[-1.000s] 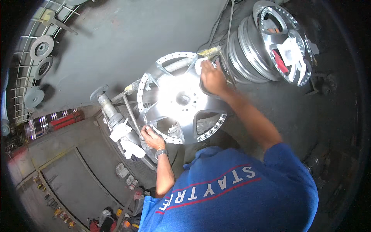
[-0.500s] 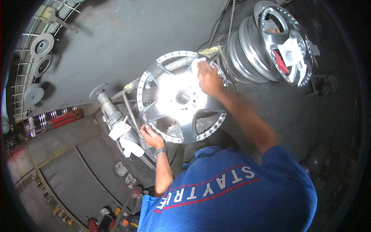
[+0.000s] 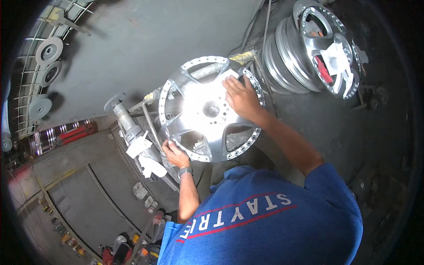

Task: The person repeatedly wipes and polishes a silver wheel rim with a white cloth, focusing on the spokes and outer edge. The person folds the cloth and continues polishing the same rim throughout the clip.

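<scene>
A bare silver wheel face [image 3: 216, 143] with several spokes and a ring of small bolt holes is in front of me, glaring brightly left of its hub. My left hand [image 3: 176, 155] is closed around its lower left rim, thumb on the near face. On the upper right spoke lies my right hand [image 3: 243, 98], its fingers pressing a thin white sheet [image 3: 229, 74] against the metal. Part of the sheet sticks out past the fingertips; the rest is hidden under the hand. Whether it is paper or cloth I cannot tell.
A metal stand [image 3: 150, 119] is behind the wheel. White sheets [image 3: 152, 167] hang on a post at left. More silver wheels [image 3: 293, 57] are at upper right, one with a white sheet and red cloth. Sanding discs [image 3: 49, 51] hang on a wire rack at upper left.
My right hand has slid slightly down along the spoke and flattened over the white sheet. The left hand keeps its place on the rim.
</scene>
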A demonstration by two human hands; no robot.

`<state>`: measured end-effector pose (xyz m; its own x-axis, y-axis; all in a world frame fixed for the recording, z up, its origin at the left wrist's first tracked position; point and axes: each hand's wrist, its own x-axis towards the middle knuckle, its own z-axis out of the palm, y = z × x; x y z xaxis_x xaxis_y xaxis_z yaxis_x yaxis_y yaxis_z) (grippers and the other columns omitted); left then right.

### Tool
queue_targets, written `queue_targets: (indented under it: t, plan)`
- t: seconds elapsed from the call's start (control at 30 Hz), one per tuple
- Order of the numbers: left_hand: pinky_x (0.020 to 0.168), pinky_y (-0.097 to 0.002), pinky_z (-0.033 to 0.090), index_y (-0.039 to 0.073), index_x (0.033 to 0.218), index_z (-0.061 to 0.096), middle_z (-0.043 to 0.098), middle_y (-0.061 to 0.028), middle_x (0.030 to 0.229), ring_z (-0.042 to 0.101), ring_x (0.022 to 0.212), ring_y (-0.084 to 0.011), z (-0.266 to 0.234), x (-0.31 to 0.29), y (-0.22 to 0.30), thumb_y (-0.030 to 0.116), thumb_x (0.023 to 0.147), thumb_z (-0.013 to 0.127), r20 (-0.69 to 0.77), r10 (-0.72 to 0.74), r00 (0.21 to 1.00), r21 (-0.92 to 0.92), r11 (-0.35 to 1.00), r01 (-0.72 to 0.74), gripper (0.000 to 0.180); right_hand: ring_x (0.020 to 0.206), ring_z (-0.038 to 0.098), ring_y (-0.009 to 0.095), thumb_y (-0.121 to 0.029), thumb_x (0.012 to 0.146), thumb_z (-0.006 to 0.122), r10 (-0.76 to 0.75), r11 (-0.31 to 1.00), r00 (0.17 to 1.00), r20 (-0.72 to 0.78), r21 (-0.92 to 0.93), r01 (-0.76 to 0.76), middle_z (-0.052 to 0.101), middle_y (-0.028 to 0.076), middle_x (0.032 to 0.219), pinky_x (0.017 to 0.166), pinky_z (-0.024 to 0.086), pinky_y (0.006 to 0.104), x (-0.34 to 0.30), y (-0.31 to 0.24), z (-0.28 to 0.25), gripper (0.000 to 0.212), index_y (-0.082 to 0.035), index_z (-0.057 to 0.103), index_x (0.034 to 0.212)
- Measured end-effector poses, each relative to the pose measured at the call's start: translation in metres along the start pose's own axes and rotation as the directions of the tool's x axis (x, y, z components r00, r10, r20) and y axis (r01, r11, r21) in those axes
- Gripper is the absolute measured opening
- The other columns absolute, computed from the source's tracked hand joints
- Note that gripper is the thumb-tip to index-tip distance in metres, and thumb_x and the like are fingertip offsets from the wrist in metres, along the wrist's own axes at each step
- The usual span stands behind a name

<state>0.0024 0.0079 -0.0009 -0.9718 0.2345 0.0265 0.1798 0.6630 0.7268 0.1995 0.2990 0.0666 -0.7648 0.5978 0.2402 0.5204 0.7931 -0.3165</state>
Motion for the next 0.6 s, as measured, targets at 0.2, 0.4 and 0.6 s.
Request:
queue_targets:
  t: [0.2, 0.4, 0.6]
  plan:
    - [0.086, -0.0492, 0.051, 0.007, 0.123, 0.066, 0.074, -0.0203, 0.111, 0.07, 0.098, -0.0403, 0.001, 0.0, -0.006, 0.044, 0.109, 0.052, -0.01, -0.021, 1.0, -0.036, 0.999, 0.02, 0.042, 0.147, 0.053, 0.033, -0.028, 0.101, 0.067, 0.18, 0.981, 0.979, -0.094, 0.089, -0.172, 0.061, 0.018, 0.152, 0.123, 0.029, 0.0654, 0.006, -0.001, -0.016, 0.055, -0.001, 0.059, 0.148]
    - [0.084, -0.0497, 0.051, 0.008, 0.123, 0.066, 0.075, -0.0193, 0.109, 0.071, 0.097, -0.04, 0.002, 0.001, -0.006, 0.045, 0.109, 0.052, 0.003, -0.018, 1.0, -0.048, 0.999, 0.018, 0.042, 0.157, 0.038, 0.031, -0.044, 0.105, 0.06, 0.09, 0.994, 0.989, 0.115, -0.079, -0.081, 0.046, 0.021, 0.164, 0.124, 0.022, 0.0697, 0.0, -0.031, 0.0, 0.068, 0.0, 0.05, 0.156]
    - [0.084, -0.0504, 0.051, 0.008, 0.124, 0.066, 0.075, -0.0193, 0.107, 0.071, 0.096, -0.0397, 0.0, -0.001, -0.001, 0.046, 0.109, 0.052, -0.009, -0.014, 1.0, -0.009, 1.0, 0.014, 0.043, 0.157, 0.038, 0.03, -0.046, 0.106, 0.058, -0.029, 0.994, 0.989, 0.143, -0.098, 0.044, 0.048, 0.016, 0.165, 0.123, 0.023, 0.0718, -0.021, -0.027, 0.002, 0.07, -0.004, 0.044, 0.161]
